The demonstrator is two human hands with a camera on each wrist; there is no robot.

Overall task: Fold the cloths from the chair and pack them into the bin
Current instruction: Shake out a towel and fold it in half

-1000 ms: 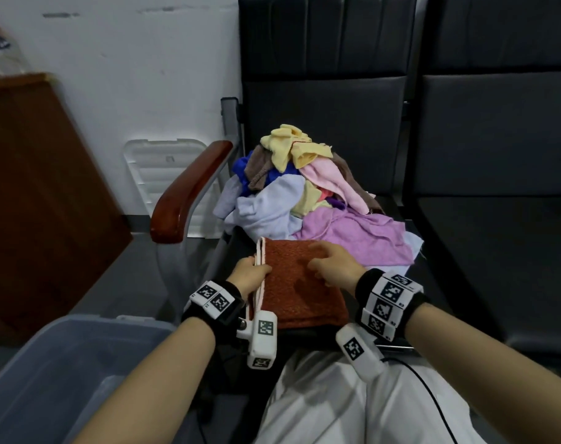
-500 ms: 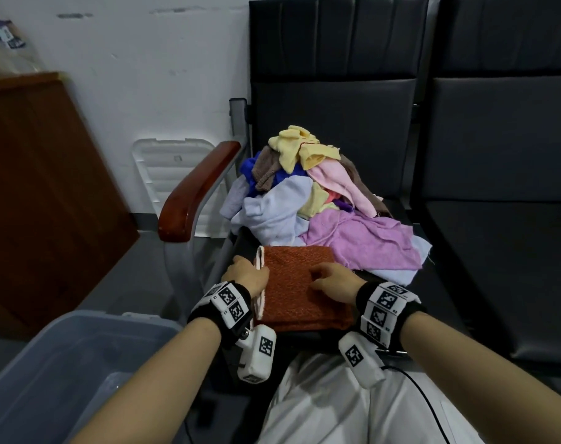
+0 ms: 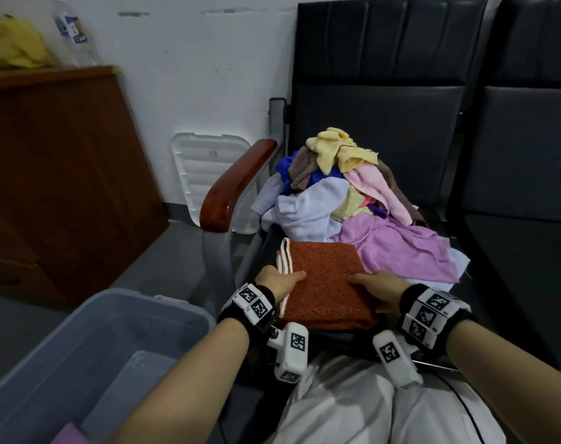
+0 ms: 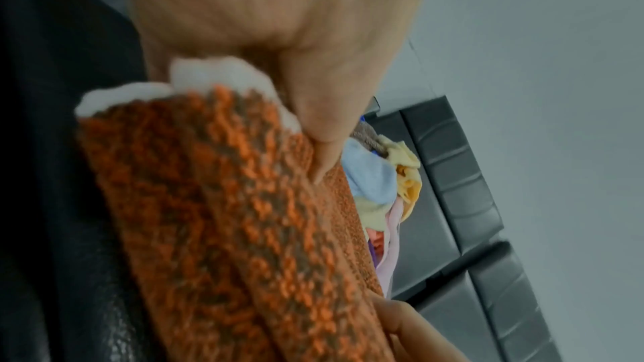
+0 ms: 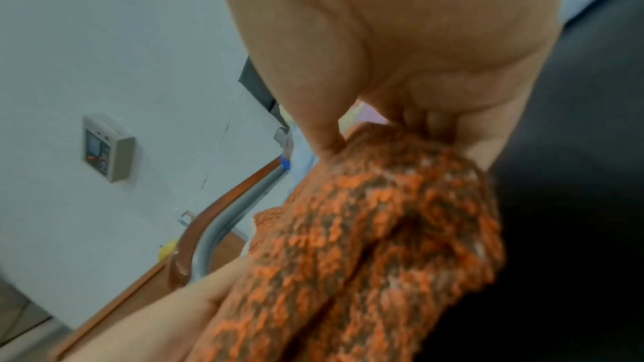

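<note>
Head view: A person gripped a folded orange cloth (image 3: 324, 283) at the front edge of a black chair seat (image 3: 513, 267), the left hand (image 3: 277, 281) pinching its 9 o'clock side, thumb on top, and the right hand (image 3: 380, 285) pinching its 3 o'clock side the same way. At 12 o'clock from the orange cloth lay a heap of unfolded cloths (image 3: 343, 193) in yellow, pink, blue, pale blue and purple, the purple one touching the orange cloth's far corner. A translucent grey bin (image 3: 164, 315) stood on the floor at 8 o'clock from the chair, with a purple cloth (image 3: 69, 434) inside at its near edge. A white bin lid (image 3: 205, 174) leaned against the wall behind the wooden armrest (image 3: 237, 187).

Left wrist view: The left hand (image 4: 278, 37) clamped the layered, white-trimmed edge of the orange cloth (image 4: 226, 216), thumb pressed on top, fingers hidden beneath. The heap of unfolded cloths (image 4: 379, 183) showed beyond.

Right wrist view: The right hand (image 5: 400, 51) pinched the orange cloth (image 5: 376, 230) between thumb and curled fingers, the armrest (image 5: 216, 219) at 9 o'clock.
</note>
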